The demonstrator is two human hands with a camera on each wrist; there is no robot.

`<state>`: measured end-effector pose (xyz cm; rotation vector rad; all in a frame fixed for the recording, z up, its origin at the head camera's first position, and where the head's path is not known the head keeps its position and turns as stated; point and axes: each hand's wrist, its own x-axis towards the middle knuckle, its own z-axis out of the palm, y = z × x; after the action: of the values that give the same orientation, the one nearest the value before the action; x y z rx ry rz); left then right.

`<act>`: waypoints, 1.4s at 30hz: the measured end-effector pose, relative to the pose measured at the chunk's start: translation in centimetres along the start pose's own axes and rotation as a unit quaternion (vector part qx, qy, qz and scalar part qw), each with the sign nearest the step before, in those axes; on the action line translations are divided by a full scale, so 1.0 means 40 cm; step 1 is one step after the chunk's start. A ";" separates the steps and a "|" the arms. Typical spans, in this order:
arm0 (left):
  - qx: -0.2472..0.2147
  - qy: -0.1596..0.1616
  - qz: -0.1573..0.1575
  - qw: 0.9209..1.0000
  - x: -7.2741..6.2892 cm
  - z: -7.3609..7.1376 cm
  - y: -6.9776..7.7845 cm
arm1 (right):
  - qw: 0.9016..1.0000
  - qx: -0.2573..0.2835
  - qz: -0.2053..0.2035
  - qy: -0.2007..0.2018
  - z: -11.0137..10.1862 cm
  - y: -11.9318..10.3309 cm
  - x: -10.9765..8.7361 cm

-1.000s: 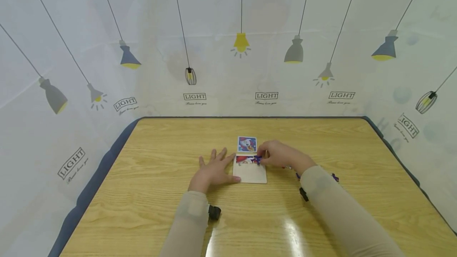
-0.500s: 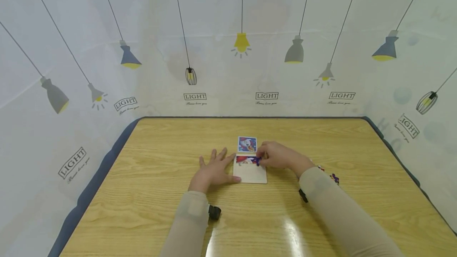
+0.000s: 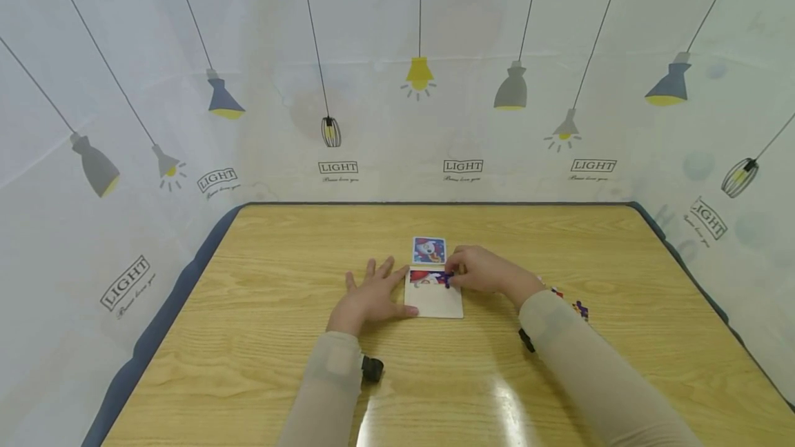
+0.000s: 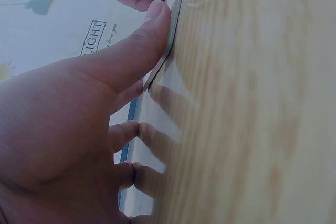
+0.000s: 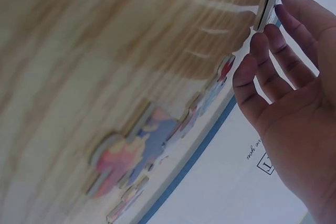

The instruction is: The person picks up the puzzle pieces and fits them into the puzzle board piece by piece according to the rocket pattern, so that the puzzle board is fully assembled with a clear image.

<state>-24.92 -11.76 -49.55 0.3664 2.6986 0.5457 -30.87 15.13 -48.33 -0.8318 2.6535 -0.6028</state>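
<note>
A square, pale puzzle board lies on the table, with a row of picture pieces along its top edge. My left hand rests beside it with fingers spread, the thumb on the lower left corner and the index finger by the upper left. At the right end of that row, my right hand pinches a dark purple puzzle piece, mostly hidden by the fingertips. Just behind the board lies a small picture card. In the left wrist view, the left thumb presses the board's edge.
Loose puzzle pieces lie on the wooden table to the right, partly behind the right sleeve. The right wrist view shows several of these pieces near that hand. A lamp-printed cloth stands behind the table.
The purple piece has settled lower and flatter at the right end of the row, and my right fingers have shifted slightly with it. The left hand has stayed in place.
</note>
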 end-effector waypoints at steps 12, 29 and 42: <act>-0.009 -0.005 -0.006 1.000 0.039 0.027 -0.031 | 1.000 0.026 0.012 0.006 0.001 0.015 0.001; 0.004 -0.001 0.004 1.000 0.004 0.002 -0.006 | 0.998 0.020 0.031 0.044 -0.232 0.128 -0.191; 0.003 0.005 0.007 1.000 -0.002 0.000 0.000 | 0.994 0.057 0.091 0.027 -0.125 0.250 -0.288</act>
<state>-24.85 -11.77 -49.53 0.3847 2.7091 0.5440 -28.48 30.94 -46.96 -0.5427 2.6747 -0.7299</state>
